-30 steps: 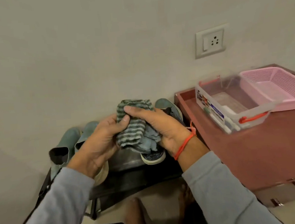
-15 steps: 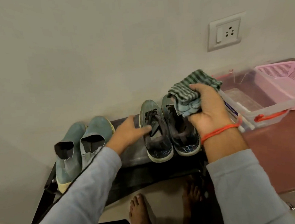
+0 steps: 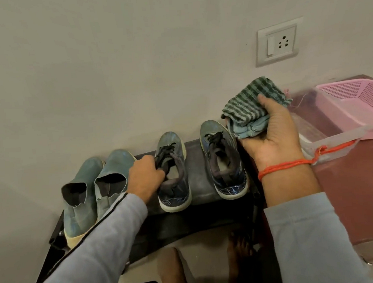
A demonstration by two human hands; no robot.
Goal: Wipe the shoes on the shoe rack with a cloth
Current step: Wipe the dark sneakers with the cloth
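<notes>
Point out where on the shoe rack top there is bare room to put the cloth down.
Best patch: the bare dark shelf between the two laced blue sneakers, the one the left hand grips and the right one. A narrow strip lies in front of their heels. The left end is crowded by two teal slip-on shoes.

A bare strip of the black shoe rack (image 3: 196,185) lies open between the two laced sneakers, one (image 3: 175,187) under the left hand (image 3: 146,178), the other (image 3: 224,160) near the rack's right edge. Two slip-on shoes (image 3: 96,193) crowd the left end. The wall closes the back edge; a maroon cabinet (image 3: 352,195) flanks the right.
</notes>
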